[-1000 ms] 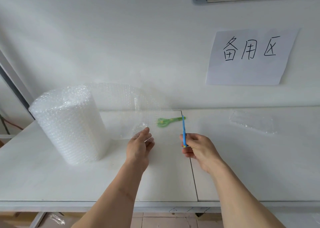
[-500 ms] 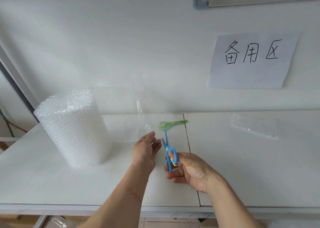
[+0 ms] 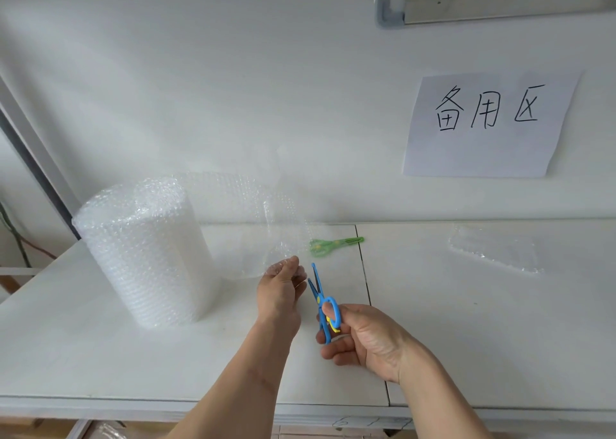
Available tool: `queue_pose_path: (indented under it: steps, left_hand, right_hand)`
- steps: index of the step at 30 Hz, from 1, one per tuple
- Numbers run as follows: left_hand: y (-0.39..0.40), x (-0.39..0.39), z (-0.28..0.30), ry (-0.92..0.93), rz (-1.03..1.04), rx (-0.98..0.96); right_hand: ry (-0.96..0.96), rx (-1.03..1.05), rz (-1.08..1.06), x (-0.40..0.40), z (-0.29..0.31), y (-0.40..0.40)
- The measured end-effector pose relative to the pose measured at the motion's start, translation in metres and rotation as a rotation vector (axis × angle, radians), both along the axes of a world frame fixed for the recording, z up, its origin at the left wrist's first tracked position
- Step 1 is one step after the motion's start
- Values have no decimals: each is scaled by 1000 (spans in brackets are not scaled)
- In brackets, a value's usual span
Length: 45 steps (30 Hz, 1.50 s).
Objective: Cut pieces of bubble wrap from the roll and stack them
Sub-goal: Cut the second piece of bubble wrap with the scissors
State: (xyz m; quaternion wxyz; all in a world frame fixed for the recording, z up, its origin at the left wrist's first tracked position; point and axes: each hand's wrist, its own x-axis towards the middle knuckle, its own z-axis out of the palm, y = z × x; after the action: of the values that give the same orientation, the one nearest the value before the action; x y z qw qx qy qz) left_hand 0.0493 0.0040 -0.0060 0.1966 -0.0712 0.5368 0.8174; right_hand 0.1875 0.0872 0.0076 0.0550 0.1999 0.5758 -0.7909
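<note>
Bubble wrap (image 3: 266, 238) pinched by left hand (image 3: 281, 292); right hand (image 3: 360, 335) grips blue scissors (image 3: 321, 300).

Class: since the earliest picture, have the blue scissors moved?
Yes. The blue scissors, in the right hand, went from right of the table seam to its left.

Bubble wrap roll (image 3: 143, 255): clear, glossy plastic, bumpy. Blue scissors (image 3: 325, 308) just right of roll: smooth plastic handles. Table (image 3: 100, 355) beneath roll: matt white, smooth. Paper sign (image 3: 486, 125): matt.
</note>
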Motion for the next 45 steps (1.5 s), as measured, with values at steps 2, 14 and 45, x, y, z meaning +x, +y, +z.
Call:
queue_pose_path:
  steps: [2,14,45]
  left_hand:
    - [-1,0,-1,11,16,-14]
    - [-7,0,-3,-6,5,-6]
    - [-9,2,-7,7,46,17]
  right_hand:
    - [6,7,-2,-4,1,-1]
    - [25,27,-31,-21,0,-7]
    - [37,-16,-117,-27,-5,-19]
